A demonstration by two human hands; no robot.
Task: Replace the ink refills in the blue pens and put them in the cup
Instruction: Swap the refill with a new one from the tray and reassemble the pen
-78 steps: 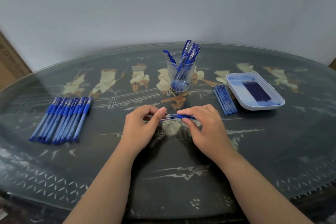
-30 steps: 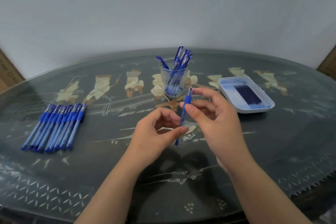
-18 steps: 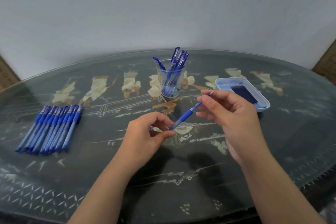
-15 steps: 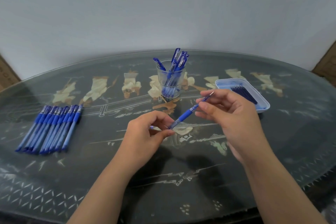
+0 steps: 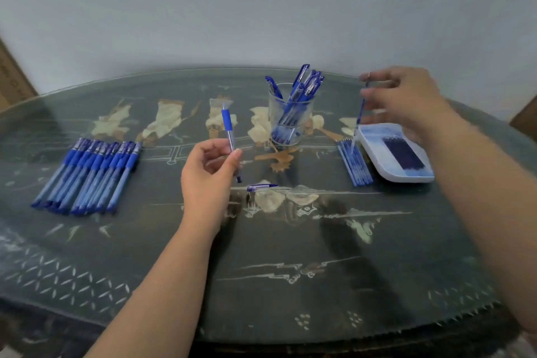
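My left hand [image 5: 207,171] pinches a blue pen barrel [image 5: 229,136] upright above the table's middle. My right hand [image 5: 406,102], blurred, holds a thin refill [image 5: 359,116] hanging down over the row of loose refills [image 5: 356,163] beside the white tray [image 5: 374,154]. The tray holds dark refills [image 5: 402,152]. A clear cup [image 5: 290,116] with several blue pens stands behind the middle. A blue pen cap [image 5: 261,187] lies on the table just right of my left hand.
A row of several blue pens [image 5: 87,174] lies at the left. The dark glass-topped table [image 5: 290,256] has a curved front edge. A cardboard box [image 5: 11,81] stands at the far left.
My right hand pulled the refill out of the pen and carried it right, over the loose refills. My left hand kept the barrel and raised it upright. The cap now lies on the table.
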